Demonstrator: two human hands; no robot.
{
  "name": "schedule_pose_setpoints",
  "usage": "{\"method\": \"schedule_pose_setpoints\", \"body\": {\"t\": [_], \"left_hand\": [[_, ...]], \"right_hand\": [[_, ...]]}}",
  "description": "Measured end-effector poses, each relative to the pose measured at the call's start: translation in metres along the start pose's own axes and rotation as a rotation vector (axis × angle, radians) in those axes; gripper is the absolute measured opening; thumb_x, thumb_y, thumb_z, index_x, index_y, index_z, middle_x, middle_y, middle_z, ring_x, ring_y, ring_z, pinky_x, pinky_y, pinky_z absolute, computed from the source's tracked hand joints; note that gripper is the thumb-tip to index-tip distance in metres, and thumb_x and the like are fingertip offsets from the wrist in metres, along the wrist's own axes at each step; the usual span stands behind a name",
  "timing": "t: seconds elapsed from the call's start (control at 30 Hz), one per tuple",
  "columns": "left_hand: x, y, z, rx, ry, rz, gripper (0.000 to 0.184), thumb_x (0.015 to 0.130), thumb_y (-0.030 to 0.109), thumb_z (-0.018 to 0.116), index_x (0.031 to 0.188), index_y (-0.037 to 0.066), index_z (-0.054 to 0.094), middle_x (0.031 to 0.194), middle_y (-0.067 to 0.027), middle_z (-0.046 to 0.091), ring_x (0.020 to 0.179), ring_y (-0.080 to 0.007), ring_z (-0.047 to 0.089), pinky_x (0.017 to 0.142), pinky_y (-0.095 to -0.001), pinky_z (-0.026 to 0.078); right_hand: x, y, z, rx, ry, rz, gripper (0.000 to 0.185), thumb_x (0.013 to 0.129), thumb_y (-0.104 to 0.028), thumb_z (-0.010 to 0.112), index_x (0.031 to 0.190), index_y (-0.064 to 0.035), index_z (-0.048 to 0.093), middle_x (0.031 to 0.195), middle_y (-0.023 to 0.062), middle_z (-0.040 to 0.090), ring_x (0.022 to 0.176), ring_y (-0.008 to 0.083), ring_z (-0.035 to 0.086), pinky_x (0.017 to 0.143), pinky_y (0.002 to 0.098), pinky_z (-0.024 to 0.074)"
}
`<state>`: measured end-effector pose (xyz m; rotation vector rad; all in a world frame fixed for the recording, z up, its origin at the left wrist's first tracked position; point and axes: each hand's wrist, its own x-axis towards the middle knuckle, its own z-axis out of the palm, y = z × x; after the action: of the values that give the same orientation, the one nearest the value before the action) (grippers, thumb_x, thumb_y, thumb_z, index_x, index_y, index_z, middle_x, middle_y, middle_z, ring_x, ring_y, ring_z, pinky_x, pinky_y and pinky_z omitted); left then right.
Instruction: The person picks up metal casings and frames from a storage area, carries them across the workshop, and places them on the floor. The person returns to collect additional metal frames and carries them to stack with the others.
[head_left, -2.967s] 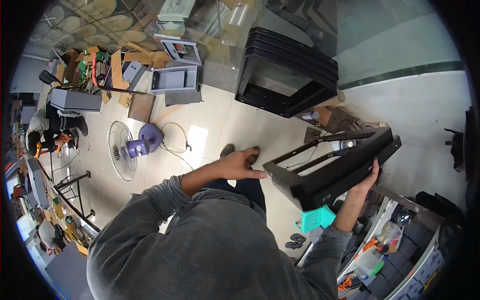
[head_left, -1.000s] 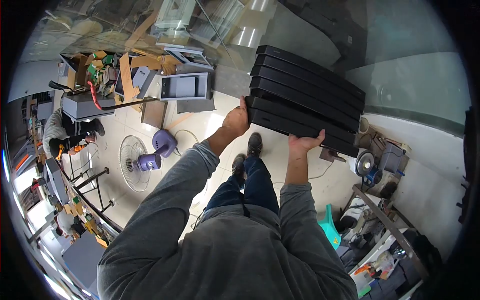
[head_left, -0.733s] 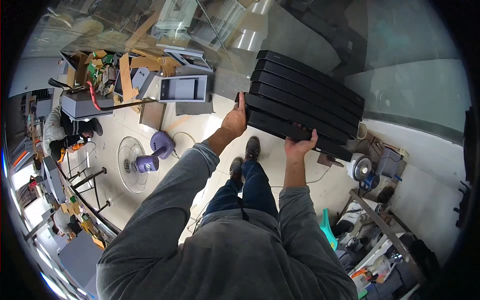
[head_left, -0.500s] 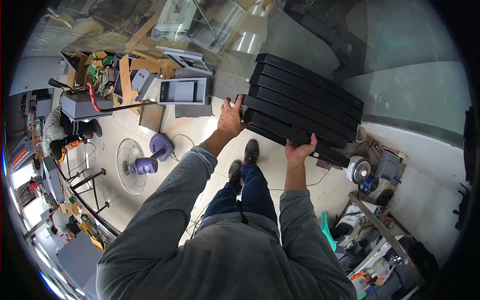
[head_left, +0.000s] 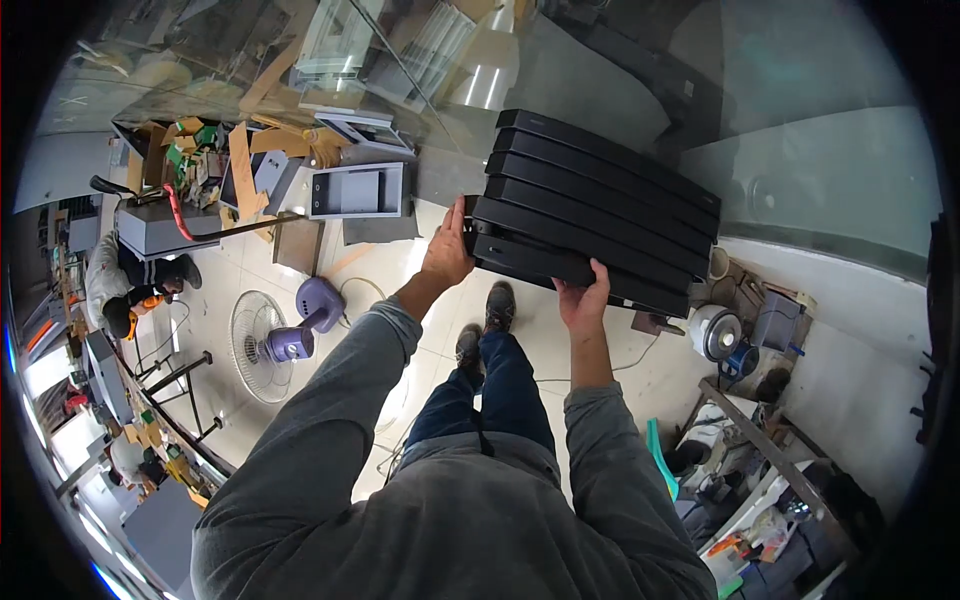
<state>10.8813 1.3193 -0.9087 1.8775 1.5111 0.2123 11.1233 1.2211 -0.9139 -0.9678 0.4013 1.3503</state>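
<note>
Several black frames (head_left: 605, 190) stand side by side in a stack against the glass wall, a little right of centre. My left hand (head_left: 448, 245) presses on the left end of the nearest black frame (head_left: 545, 262), its fingers wrapped round the edge. On the near long side of that same frame, my right hand (head_left: 585, 295) grips with the thumb up and the palm underneath. The nearest frame lies close along the others, with its lower side partly hidden by my right hand.
A white fan (head_left: 262, 345) with a purple base stands on the floor at left. Grey metal boxes (head_left: 358, 190) and cardboard scraps lie at upper left. A co-worker (head_left: 115, 285) crouches far left. At right are a rice cooker (head_left: 715, 332) and a cluttered shelf (head_left: 790, 470).
The black frame in my hands has come from low at the right to the near side of the stack, and has since closed up against it. Both hands moved with it.
</note>
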Motion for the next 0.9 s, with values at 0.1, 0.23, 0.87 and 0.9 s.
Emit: {"method": "schedule_pose_setpoints", "body": {"t": [0.1,0.23,0.87,0.9], "left_hand": [[-0.002,0.003,0.002,-0.053,0.03,-0.045,0.102,0.068,0.002,0.07,0.148,-0.001,0.006,0.144,-0.0249,0.032,0.126,-0.0417,0.042,0.105,-0.0394,0.039],[0.003,-0.009,0.009,-0.129,0.037,-0.016,0.098,0.069,0.0,0.068,0.147,-0.001,0.008,0.142,-0.0253,0.035,0.125,-0.0398,0.044,0.104,-0.0384,0.04],[-0.008,-0.005,0.016,-0.251,0.098,-0.06,0.063,0.075,-0.007,0.052,0.134,0.011,0.04,0.11,-0.0224,0.062,0.103,-0.0424,0.058,0.084,-0.0439,0.049],[-0.006,-0.006,0.018,-0.181,0.13,-0.054,0.062,0.075,-0.008,0.051,0.133,0.011,0.04,0.112,-0.0227,0.062,0.105,-0.0431,0.057,0.085,-0.0453,0.048]], "right_hand": [[-0.011,-0.005,-0.005,-0.118,-0.033,0.091,0.032,0.085,-0.025,0.062,0.111,-0.0068,0.058,0.106,0.0121,0.063,0.101,0.0248,0.061,0.083,0.0418,0.0529],[-0.049,-0.038,0.012,-0.742,0.111,0.223,0.032,0.086,-0.022,0.062,0.113,-0.0049,0.056,0.104,0.0134,0.063,0.095,0.0233,0.064,0.077,0.0375,0.055],[-0.02,-0.154,-0.036,-1.532,0.634,-1.321,0.043,0.077,-0.018,0.075,0.108,0.0028,0.053,0.089,0.01,0.061,0.086,0.0235,0.062,0.081,0.0335,0.0497],[-0.024,-0.159,-0.035,-1.686,0.636,-1.307,0.042,0.077,-0.017,0.075,0.107,0.0029,0.054,0.089,0.0098,0.061,0.086,0.0231,0.062,0.081,0.0327,0.0498]]}}
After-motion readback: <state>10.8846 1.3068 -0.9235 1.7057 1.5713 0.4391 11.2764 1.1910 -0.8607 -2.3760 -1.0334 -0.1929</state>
